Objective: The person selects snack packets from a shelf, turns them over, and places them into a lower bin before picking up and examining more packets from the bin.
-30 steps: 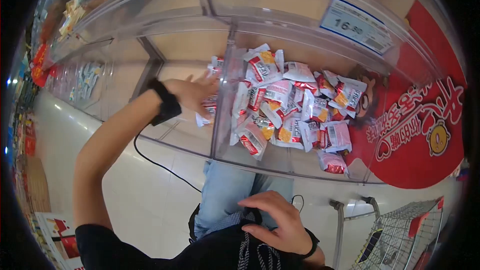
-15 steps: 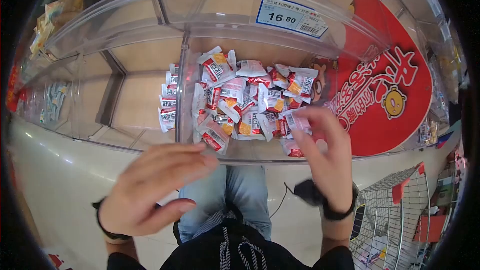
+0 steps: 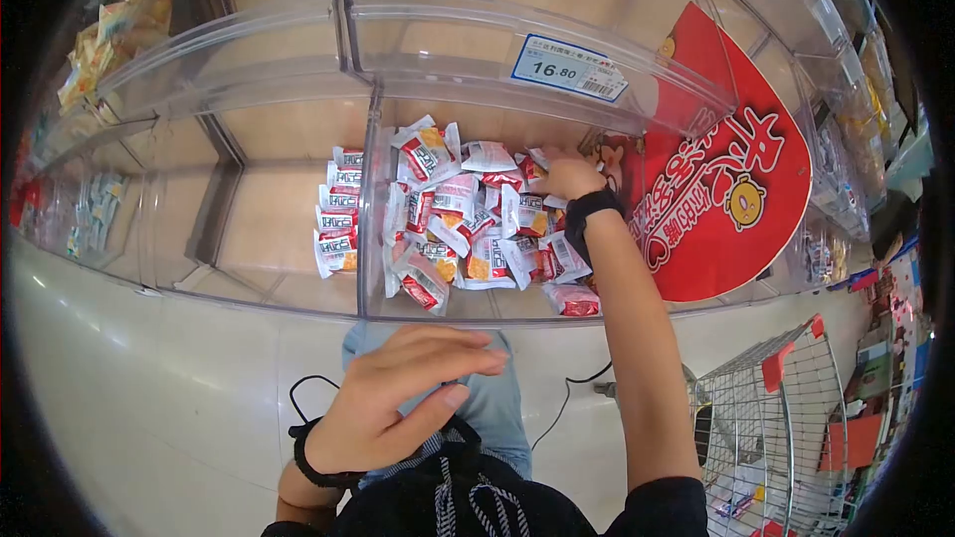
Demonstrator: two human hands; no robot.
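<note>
the right hand (image 3: 574, 177) has swung from the front of the heaped red-and-white snack packets (image 3: 487, 261) to their back right, fingers partly hidden, grip impossible to tell; the left hand (image 3: 403, 400) hangs open and empty before the clear plastic bin (image 3: 468, 319). a price label (image 3: 569, 68) above the heap reads 16.80, beside a red sign (image 3: 711, 239) with white chinese lettering.

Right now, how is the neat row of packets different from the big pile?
The row has only a few packets, while the pile has many more. Packets in the row line up; those in the pile lie jumbled at different angles. The right hand is at the pile; no hand is at the row. Both have white-and-red wrappers.
</note>
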